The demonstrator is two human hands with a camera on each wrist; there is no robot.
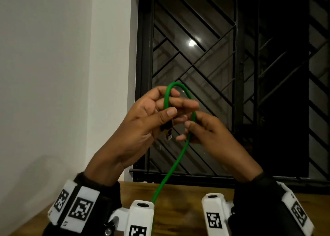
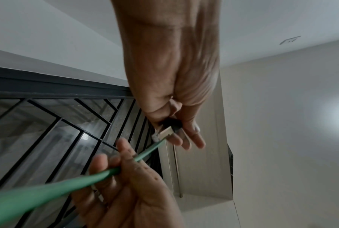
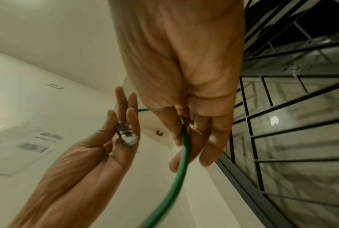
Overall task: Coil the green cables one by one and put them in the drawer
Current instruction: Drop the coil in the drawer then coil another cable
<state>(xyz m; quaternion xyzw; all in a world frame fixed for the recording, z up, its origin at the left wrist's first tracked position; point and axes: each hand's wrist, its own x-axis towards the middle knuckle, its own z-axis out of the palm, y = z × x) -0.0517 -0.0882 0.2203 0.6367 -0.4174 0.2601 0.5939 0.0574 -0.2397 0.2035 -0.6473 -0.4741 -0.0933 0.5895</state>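
Note:
Both hands are raised in front of the window, working one green cable (image 1: 178, 157). My left hand (image 1: 157, 110) pinches the cable's end under the thumb, and the clear plug (image 1: 168, 134) sticks out below the fingers. From there the cable arches in a small loop (image 1: 176, 84) over the left fingers and comes down into my right hand (image 1: 198, 128), which pinches it between thumb and fingers. The rest hangs down toward the table. The plug (image 2: 162, 132) and cable (image 2: 47, 189) show in the left wrist view, the cable (image 3: 181, 168) and plug (image 3: 128, 138) in the right wrist view. No drawer is in view.
A wooden table (image 1: 182, 216) lies below the hands. A black window grille (image 1: 232, 75) stands right behind them, and a white wall (image 1: 62, 75) fills the left.

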